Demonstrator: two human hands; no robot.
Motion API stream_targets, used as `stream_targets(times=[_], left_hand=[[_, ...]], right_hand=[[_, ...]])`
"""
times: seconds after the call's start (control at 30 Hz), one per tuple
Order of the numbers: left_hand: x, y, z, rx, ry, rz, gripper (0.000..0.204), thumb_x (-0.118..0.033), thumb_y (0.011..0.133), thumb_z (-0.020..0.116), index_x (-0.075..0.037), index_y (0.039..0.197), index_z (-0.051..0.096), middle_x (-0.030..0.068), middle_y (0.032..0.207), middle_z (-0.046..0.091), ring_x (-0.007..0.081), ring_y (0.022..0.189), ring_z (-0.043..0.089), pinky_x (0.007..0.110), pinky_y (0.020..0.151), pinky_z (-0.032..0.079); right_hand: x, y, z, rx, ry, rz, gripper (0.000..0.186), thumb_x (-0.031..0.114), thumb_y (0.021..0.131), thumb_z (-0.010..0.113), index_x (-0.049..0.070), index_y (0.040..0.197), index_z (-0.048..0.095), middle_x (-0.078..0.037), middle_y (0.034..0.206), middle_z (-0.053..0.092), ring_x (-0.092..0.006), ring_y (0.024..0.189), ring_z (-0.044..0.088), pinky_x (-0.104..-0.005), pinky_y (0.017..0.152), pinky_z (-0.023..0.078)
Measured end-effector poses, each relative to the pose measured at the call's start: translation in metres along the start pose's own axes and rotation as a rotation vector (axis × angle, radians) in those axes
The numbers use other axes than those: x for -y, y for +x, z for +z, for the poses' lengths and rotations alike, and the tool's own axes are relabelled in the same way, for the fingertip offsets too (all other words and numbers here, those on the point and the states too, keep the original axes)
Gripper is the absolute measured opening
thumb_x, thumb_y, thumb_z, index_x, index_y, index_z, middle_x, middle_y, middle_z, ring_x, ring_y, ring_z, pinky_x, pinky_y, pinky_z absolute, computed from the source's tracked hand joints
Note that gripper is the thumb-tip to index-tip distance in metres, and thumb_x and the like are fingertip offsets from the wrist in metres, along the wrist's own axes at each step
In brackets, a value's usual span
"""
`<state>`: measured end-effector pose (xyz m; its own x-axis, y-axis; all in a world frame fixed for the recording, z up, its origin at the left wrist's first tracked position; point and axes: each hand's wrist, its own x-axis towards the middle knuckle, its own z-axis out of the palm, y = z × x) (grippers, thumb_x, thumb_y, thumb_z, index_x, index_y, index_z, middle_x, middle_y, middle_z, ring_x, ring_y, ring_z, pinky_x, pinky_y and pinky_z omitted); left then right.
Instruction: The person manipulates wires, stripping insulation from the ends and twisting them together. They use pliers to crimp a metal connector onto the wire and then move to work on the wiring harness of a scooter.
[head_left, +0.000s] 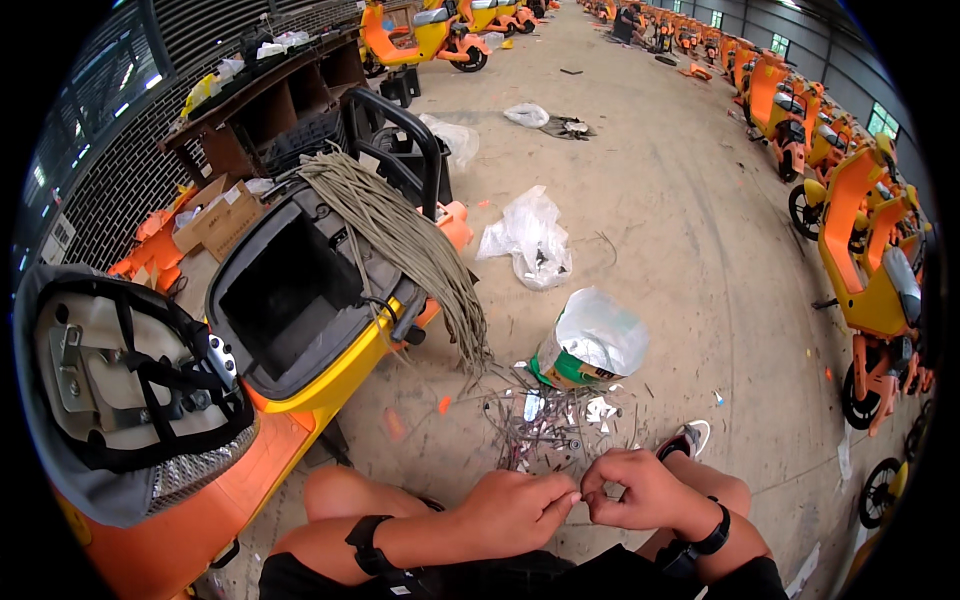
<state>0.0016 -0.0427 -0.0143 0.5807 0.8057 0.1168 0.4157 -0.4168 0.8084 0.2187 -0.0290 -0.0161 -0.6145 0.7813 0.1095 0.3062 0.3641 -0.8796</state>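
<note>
My left hand (518, 510) and my right hand (634, 488) meet fingertip to fingertip above my lap, both closed in a pinch. Whatever lies between the fingers is too small to make out. On the floor just beyond them is a scattered pile of dark cable scraps (520, 425) with bits of white litter. A white and green bucket (610, 335) stands behind the pile. To the left is an orange and yellow scooter (290, 440), its grey-edged seat (150, 480) flipped up beside a black storage box (290, 290). A bundle of grey-green cables (400, 240) drapes over the scooter's rear.
Clear plastic bags (530, 235) lie on the concrete floor. Behind the scooter are a cardboard box (220, 215), orange plastic parts (150, 250) and a brown workbench (270, 110). Rows of scooters (865, 260) line the right side, and more yellow scooters (425, 40) stand at the back.
</note>
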Motion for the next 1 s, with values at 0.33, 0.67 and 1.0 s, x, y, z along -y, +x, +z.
stream_targets(times=[0.33, 0.67, 1.0], left_hand=[[0.003, -0.009, -0.005, -0.005, 0.005, 0.061, 0.011, -0.019, 0.089, 0.061, -0.01, 0.084, 0.06, 0.0099, 0.055, 0.054, 0.0313, 0.049, 0.056, 0.041, 0.044, 0.043], [0.001, -0.019, -0.015, 0.004, -0.052, 0.053, 0.01, -0.019, 0.089, 0.06, -0.009, 0.086, 0.061, 0.0106, 0.058, 0.057, 0.0312, 0.051, 0.057, 0.041, 0.045, 0.043], [0.003, -0.035, -0.029, 0.106, -0.075, 0.004, 0.011, -0.019, 0.09, 0.06, -0.009, 0.091, 0.065, 0.0124, 0.064, 0.06, 0.032, 0.055, 0.059, 0.039, 0.049, 0.046]], right_hand=[[0.004, -0.003, -0.003, 0.098, 0.073, 0.093, 0.01, 0.005, 0.069, 0.068, 0.004, 0.077, 0.061, -0.005, 0.07, 0.064, -0.0205, 0.065, 0.062, -0.0299, 0.061, 0.048], [0.009, -0.007, -0.001, 0.166, 0.203, 0.162, 0.011, 0.007, 0.073, 0.069, 0.003, 0.08, 0.062, -0.006, 0.072, 0.065, -0.017, 0.066, 0.064, -0.0282, 0.061, 0.05], [0.008, -0.013, 0.003, 0.248, 0.225, 0.199, 0.013, 0.01, 0.075, 0.069, 0.004, 0.085, 0.063, -0.006, 0.073, 0.065, -0.0174, 0.067, 0.063, -0.029, 0.063, 0.05]])
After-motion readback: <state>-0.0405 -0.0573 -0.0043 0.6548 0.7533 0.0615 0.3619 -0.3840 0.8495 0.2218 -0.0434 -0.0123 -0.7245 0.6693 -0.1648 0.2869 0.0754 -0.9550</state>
